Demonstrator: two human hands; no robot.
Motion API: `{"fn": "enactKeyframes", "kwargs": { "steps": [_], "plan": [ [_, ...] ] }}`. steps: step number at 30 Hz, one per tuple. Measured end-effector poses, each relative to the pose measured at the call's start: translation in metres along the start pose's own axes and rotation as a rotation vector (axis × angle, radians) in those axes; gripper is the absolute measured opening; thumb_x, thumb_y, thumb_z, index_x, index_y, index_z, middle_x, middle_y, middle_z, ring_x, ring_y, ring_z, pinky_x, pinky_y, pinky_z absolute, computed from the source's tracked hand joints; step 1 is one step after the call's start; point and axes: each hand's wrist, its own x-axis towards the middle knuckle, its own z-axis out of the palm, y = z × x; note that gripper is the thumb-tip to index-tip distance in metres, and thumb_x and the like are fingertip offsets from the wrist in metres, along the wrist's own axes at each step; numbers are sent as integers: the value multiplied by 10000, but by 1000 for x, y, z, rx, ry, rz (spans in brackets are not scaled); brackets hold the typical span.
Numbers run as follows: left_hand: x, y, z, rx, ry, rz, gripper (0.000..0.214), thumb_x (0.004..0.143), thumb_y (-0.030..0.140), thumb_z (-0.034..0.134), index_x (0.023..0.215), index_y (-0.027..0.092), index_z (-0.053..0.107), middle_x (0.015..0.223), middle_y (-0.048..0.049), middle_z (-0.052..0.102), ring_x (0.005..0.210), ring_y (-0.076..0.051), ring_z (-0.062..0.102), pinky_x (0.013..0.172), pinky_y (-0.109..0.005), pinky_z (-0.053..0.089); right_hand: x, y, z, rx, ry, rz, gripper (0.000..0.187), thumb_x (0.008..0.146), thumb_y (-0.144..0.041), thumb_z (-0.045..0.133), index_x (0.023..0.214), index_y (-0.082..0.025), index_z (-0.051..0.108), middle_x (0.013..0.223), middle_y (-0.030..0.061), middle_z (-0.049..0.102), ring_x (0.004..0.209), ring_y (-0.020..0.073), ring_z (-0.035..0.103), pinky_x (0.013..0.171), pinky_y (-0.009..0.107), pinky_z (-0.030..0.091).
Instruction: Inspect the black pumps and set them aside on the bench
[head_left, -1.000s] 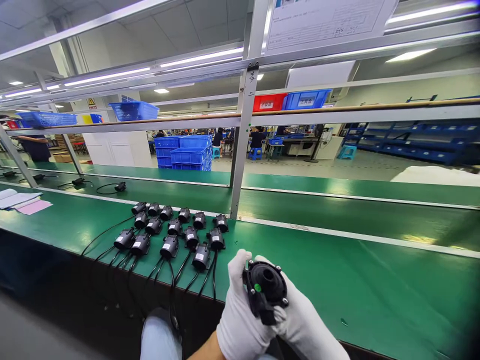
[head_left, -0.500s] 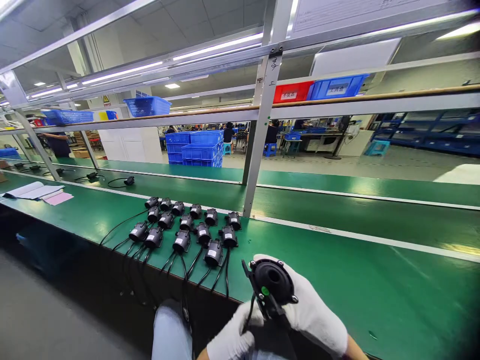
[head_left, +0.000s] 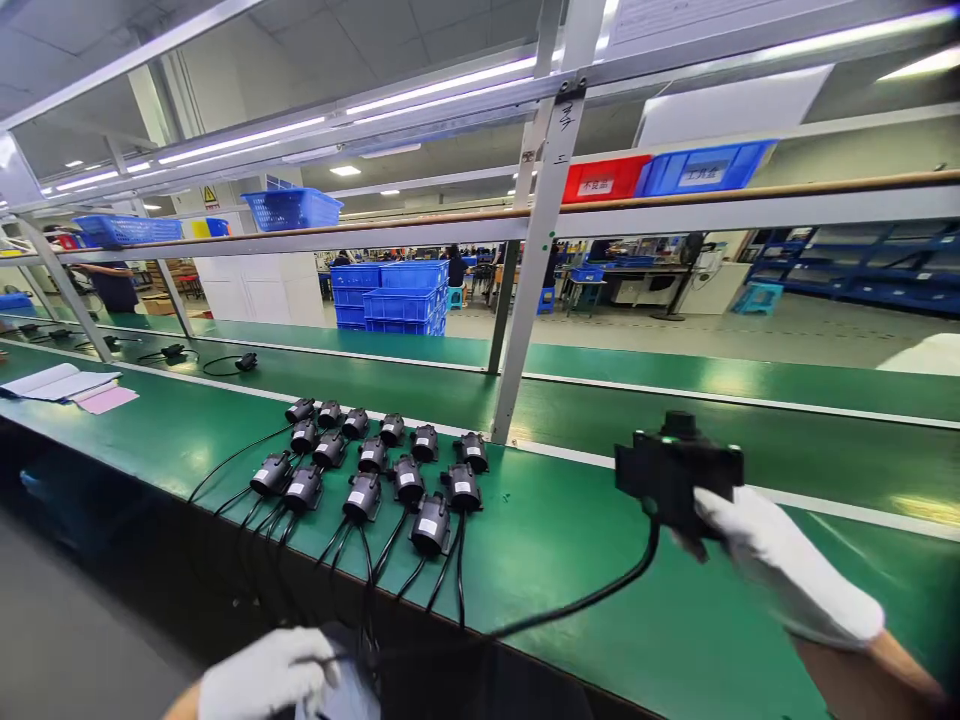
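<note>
My right hand (head_left: 772,560), in a white glove, is closed on a small black pump (head_left: 679,475) and holds it above the right part of the green bench. The pump's black cable (head_left: 577,605) droops from its underside and runs left over the bench edge. At the lower left, my gloved left hand (head_left: 266,672) is closed around this cable near its far end. Between the hands, several like pumps (head_left: 364,497) with white labels stand in rows on the bench, their cables hanging over the front edge.
A metal post (head_left: 536,235) rises behind the pumps and carries a shelf with a red bin (head_left: 604,182) and blue bins (head_left: 705,170). Papers (head_left: 64,383) lie at the left. More pumps (head_left: 246,362) lie on the strip behind. Stacked blue crates (head_left: 405,300) stand beyond.
The pump has gone up and to the right with my right hand and turned over. My left hand has moved left, drawing the cable out between the two hands.
</note>
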Motion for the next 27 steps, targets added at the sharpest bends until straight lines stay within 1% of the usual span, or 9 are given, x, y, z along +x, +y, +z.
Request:
{"fn": "enactKeyframes", "kwargs": {
  "steps": [2,4,7,10,13,17,19,22,27],
  "plan": [
    [2,36,-59,122,9,-5,280,889,377,494,996,306,743,815,82,755,766,-123,684,765,-251,524,24,10,0,112,-64,150,742,713,-960,490,552,-241,586,478,89,560,416,191,470,456,375,389],
    [24,82,-116,479,114,95,323,908,365,461,962,261,762,841,60,753,816,-134,670,811,-230,491,44,16,7,116,-68,218,709,719,-929,531,562,-240,592,484,86,571,420,193,486,448,359,376],
    [84,153,-184,704,216,216,121,781,264,663,755,257,781,900,-11,771,997,-223,647,1027,-304,412,71,17,29,5,-129,212,584,780,-812,617,600,-257,608,527,87,612,452,197,534,453,339,400],
    [158,210,-228,762,284,231,113,712,116,722,689,212,778,806,-23,753,994,-248,650,1022,-319,411,102,6,54,-155,-182,174,441,881,-684,606,719,-279,671,592,78,657,498,193,576,490,327,425],
    [233,243,-258,691,353,266,85,777,141,733,807,190,795,830,14,751,1028,-206,654,998,-252,415,145,-9,80,-247,-226,134,430,899,-679,560,780,-275,645,660,77,701,558,211,614,514,332,448],
    [327,245,-282,531,534,260,197,955,262,621,1067,144,732,1044,-19,746,991,-162,673,914,-247,499,221,-28,125,-430,-220,57,516,923,-723,425,924,-248,624,859,98,766,737,256,710,623,347,540],
    [371,232,-286,442,610,210,246,1008,307,561,1141,134,674,1079,-52,727,910,-150,690,829,-285,563,263,-33,152,-555,-149,43,543,898,-712,479,1030,-213,647,988,141,771,871,315,737,755,403,563],
    [431,203,-286,364,666,112,290,990,368,610,1165,139,642,1096,-67,708,895,-168,697,791,-350,610,320,-32,192,-673,-49,61,657,817,-711,601,1126,-133,654,1089,239,742,1000,428,719,861,501,541],
    [497,162,-284,363,696,-8,332,966,399,643,1203,166,642,1210,-76,677,1042,-221,677,902,-428,599,389,-13,235,-763,22,120,724,844,-700,607,1216,-80,646,1155,272,718,1041,398,722,836,442,567]
  ]
}}
